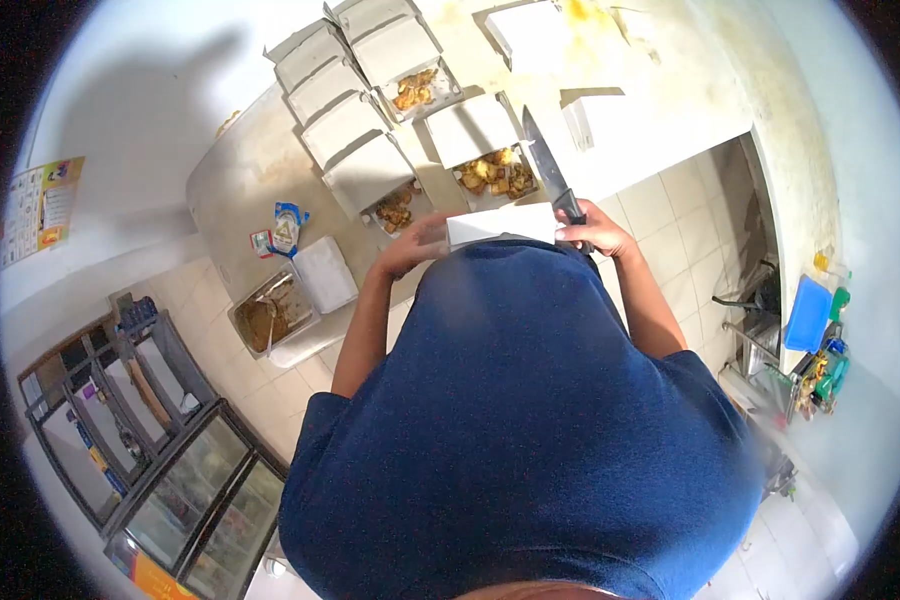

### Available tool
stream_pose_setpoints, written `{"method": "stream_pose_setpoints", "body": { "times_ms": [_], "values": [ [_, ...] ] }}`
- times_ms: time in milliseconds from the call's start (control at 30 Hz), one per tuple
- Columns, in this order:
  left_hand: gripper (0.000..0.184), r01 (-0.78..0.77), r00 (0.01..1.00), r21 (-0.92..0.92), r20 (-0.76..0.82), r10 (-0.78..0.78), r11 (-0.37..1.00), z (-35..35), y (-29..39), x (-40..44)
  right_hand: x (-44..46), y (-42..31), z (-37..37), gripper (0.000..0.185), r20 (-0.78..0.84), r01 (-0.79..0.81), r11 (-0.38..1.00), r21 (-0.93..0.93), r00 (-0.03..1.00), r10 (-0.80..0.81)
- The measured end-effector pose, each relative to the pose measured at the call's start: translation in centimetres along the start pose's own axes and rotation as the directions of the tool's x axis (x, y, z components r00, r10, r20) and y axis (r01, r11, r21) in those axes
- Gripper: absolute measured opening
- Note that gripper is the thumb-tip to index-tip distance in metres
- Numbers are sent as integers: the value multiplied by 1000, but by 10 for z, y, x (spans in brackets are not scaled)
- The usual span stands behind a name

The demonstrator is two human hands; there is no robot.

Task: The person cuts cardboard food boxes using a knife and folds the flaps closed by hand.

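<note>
A white box [502, 222] is held against the front of the blue shirt. My left hand [417, 246] grips its left end, the fingertips partly hidden. At the right end, my right hand [600, 232] is closed round the black handle of a large knife [543, 155], with fingertips also against the box. The blade points up and away over the counter [260, 170]. Just beyond the box lies an open white box of browned food pieces [494, 175]. Another open food box [395, 207] stands near my left hand.
More open white boxes [395, 50] stand in rows at the back left. A metal tray of brown sauce [273, 311], a blue-and-white packet [287, 228] and a white lid [325, 275] are at the left edge. A blue board [808, 313] is far right.
</note>
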State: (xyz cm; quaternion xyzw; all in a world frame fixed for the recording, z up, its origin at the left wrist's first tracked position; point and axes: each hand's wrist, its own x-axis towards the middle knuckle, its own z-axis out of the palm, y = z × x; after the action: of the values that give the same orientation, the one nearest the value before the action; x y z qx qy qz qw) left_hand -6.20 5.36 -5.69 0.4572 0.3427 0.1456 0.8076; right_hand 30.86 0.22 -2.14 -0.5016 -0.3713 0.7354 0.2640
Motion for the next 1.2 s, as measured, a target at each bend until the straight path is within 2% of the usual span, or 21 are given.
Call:
{"method": "stream_pose_setpoints", "body": {
  "times_ms": [100, 200, 300, 400, 500, 600, 700, 900, 1000, 1100, 1200],
  "values": [
    [76, -13, 1000, 60, 26, 11, 998, 2, 4, -2, -2, -7, 6, 28, -11, 42, 986, 164, 999, -41],
    [76, 25, 1000, 107, -5, -25, 994, 5, 8, 1, 1, -13, 10, 33, -54, 13, 995, -100, 998, -18],
    [74, 146, 984, -179, -79, -162, 973, 5, -6, 12, 10, -1, 16, 30, -137, 90, 994, -58, 986, -97],
    [72, 99, 991, -385, -47, -127, 918, -1, -30, 16, 15, -1, 19, 32, -62, 194, 981, 11, 979, -192],
    [77, 141, 986, -370, -33, -165, 918, -5, -39, 15, 20, -3, 21, 33, -98, 221, 975, 1, 971, -220],
    [75, 188, 972, -200, -103, -211, 962, -12, -52, 22, 21, -9, 21, 34, -123, 183, 983, 20, 976, -179],
    [78, 102, 989, -23, -108, -104, 995, -1, -39, 18, 23, -5, 15, 27, -105, 138, 990, -11, 985, -138],
    [80, 108, 992, -54, -63, -112, 993, 5, -26, 18, 24, -1, 10, 28, -102, 171, 984, -60, 979, -176],
    [79, 83, 996, -85, -36, -86, 993, -1, -44, 23, 33, 6, 9, 30, -181, 177, 974, -140, 963, -201],
    [76, -36, 988, 177, -142, 62, 984, 7, -43, 26, 40, 8, 16, 29, -237, 330, 927, -178, 900, -365],
    [74, 105, 937, 177, -346, -38, 979, 13, -48, 43, 46, 2, 27, 29, -348, 259, 951, -169, 887, -304]
  ]
}}
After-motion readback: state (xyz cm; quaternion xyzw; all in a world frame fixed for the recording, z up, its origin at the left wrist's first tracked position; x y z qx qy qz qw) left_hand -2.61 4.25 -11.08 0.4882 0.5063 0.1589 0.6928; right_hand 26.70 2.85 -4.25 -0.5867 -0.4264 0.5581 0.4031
